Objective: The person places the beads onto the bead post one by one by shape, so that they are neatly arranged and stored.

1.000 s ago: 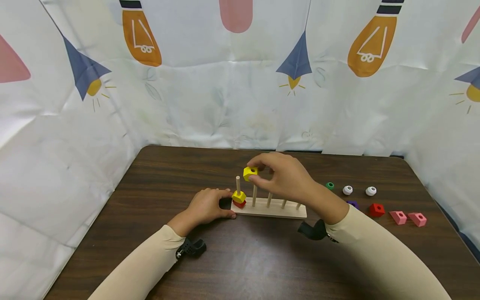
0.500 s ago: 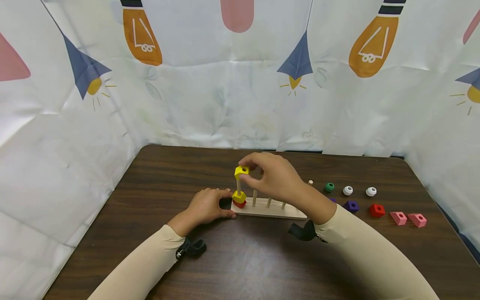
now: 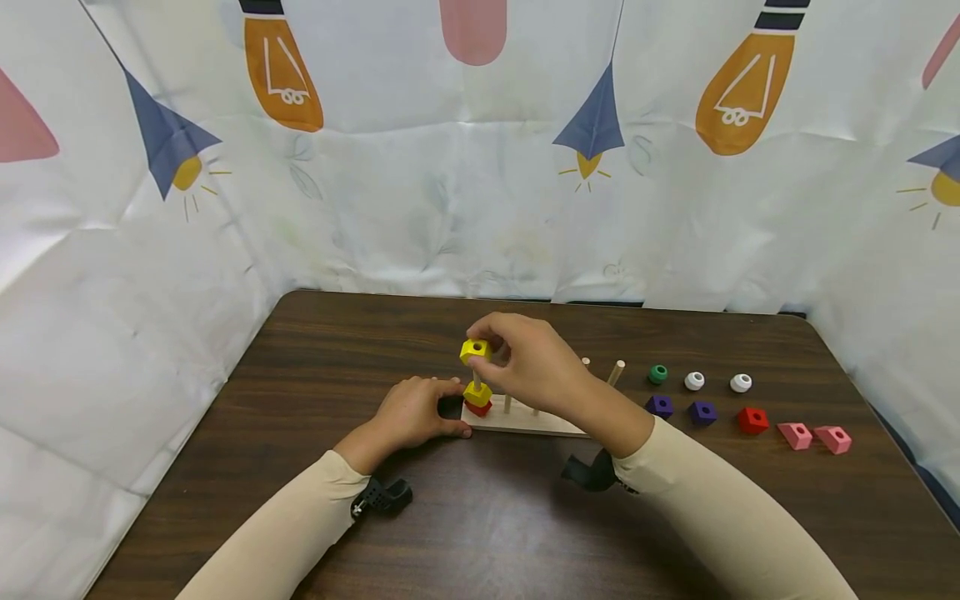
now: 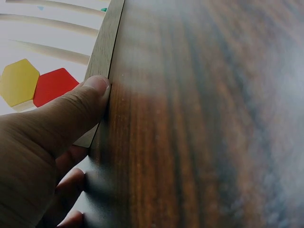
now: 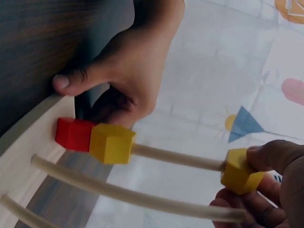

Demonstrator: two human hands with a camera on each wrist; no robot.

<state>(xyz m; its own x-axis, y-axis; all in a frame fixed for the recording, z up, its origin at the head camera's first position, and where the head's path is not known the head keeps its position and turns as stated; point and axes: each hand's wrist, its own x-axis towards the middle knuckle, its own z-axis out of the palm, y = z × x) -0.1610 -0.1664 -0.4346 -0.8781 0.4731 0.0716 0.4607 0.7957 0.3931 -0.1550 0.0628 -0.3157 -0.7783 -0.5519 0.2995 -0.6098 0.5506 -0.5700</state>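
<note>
My right hand [image 3: 536,362] pinches a yellow hexagonal bead [image 3: 472,351] between thumb and fingers. In the right wrist view that bead [image 5: 236,172] sits at the tip of the end peg [image 5: 178,157]. Lower on the same peg are a second yellow bead [image 5: 110,144] and, against the base, a red bead [image 5: 71,134]. At the board's left end, my left hand [image 3: 411,414] grips the wooden peg board [image 3: 528,422]. Its thumb [image 4: 90,97] presses the front edge while the other fingers curl behind. My right forearm hides part of the board's right side.
Right of the board lie a green bead [image 3: 657,374], two white beads [image 3: 694,381], two purple cubes [image 3: 702,413], a red block [image 3: 752,421] and two pink blocks [image 3: 795,435]. A printed white cloth [image 3: 465,208] hangs behind the brown table [image 3: 360,333].
My right hand has carried the yellow bead left from beside the end peg, over its tip, then slightly down onto it. The purple cubes have come into view. My left hand stays put.
</note>
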